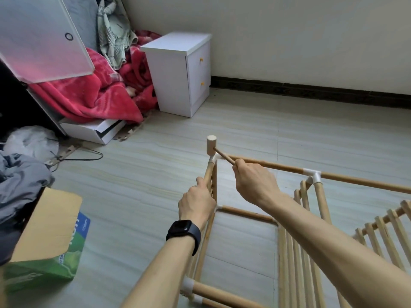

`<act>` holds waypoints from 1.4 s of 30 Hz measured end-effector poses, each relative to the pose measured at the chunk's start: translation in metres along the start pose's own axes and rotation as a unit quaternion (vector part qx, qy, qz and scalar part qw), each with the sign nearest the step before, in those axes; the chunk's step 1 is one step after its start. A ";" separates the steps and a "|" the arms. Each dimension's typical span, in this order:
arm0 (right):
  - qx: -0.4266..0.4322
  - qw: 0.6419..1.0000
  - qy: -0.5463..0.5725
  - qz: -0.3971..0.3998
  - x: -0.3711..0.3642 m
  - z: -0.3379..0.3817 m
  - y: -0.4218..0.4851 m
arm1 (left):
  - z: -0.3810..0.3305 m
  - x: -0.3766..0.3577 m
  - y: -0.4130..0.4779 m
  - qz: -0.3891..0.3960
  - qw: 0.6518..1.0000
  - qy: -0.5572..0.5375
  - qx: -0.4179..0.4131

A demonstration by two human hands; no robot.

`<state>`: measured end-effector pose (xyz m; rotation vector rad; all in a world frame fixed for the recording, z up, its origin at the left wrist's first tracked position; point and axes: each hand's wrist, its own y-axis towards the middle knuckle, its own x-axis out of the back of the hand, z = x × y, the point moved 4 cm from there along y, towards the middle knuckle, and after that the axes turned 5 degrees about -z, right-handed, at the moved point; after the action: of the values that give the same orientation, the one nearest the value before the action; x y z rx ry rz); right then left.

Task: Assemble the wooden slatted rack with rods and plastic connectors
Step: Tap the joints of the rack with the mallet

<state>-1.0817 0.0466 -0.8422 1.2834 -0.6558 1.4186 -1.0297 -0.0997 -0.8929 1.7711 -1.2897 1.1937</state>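
Note:
The wooden rack stands on the floor, built of rods and slats. My left hand [196,204] grips an upright corner rod [209,172] just below a white plastic corner connector [214,158]. My right hand [255,183] holds the handle of a small wooden mallet [211,145], whose head rests on top of that connector. A long top rod [266,164] runs right to a second white connector [312,175]. Slatted shelves [298,263] lie lower in the frame at the right.
A white two-drawer cabinet [180,72] stands by the wall. Red blankets [95,94] and clothes pile at the left. An open cardboard box [46,241] sits at lower left, with a wire hanger [89,155] on the tiled floor.

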 end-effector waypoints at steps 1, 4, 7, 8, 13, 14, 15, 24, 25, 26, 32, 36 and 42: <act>-0.001 1.000 0.004 -0.009 -0.001 0.000 0.000 | 0.000 0.000 0.000 0.001 1.000 -0.002 0.000; 0.011 0.996 0.041 -0.081 0.008 0.004 -0.003 | 0.000 -0.002 0.003 0.005 1.000 -0.003 0.001; -0.003 1.000 -0.009 -0.001 0.002 0.003 -0.002 | 0.000 -0.001 0.002 -0.003 1.000 -0.004 0.003; -0.011 1.000 0.001 -0.008 0.002 0.001 -0.003 | 0.000 -0.001 0.001 -0.005 1.000 -0.004 0.002; -0.028 0.999 0.014 0.014 0.000 -0.004 -0.009 | -0.002 0.001 0.001 -0.006 1.000 0.008 0.004; -0.036 0.999 0.002 0.030 0.000 -0.007 -0.009 | -0.003 0.001 0.001 -0.004 1.000 0.010 0.005; -0.043 0.999 0.008 0.024 0.005 -0.010 -0.009 | -0.003 0.001 0.001 -0.002 1.000 0.011 0.005; -0.153 0.973 0.112 -0.129 0.066 -0.109 -0.088 | -0.006 -0.001 0.000 -0.032 0.995 0.082 -0.049; -0.169 0.969 0.107 -0.142 0.072 -0.124 -0.100 | -0.009 -0.002 0.000 -0.035 0.992 0.104 -0.063; -0.187 0.967 0.092 -0.146 0.077 -0.137 -0.111 | -0.010 -0.002 0.000 -0.036 0.990 0.120 -0.071; -0.209 0.964 0.007 -0.162 0.098 -0.172 -0.136 | -0.013 -0.004 0.000 -0.033 0.985 0.153 -0.078; -0.190 0.955 0.066 -0.217 0.098 -0.169 -0.133 | -0.014 -0.002 0.000 -0.024 0.985 0.157 -0.072; -0.231 0.959 0.090 -0.138 0.077 -0.178 -0.128 | -0.013 -0.001 0.000 -0.028 0.986 0.152 -0.066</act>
<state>-1.0143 0.2683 -0.8500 0.8268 -0.6122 1.0569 -1.0333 -0.0878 -0.8889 1.4550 -1.1061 1.2598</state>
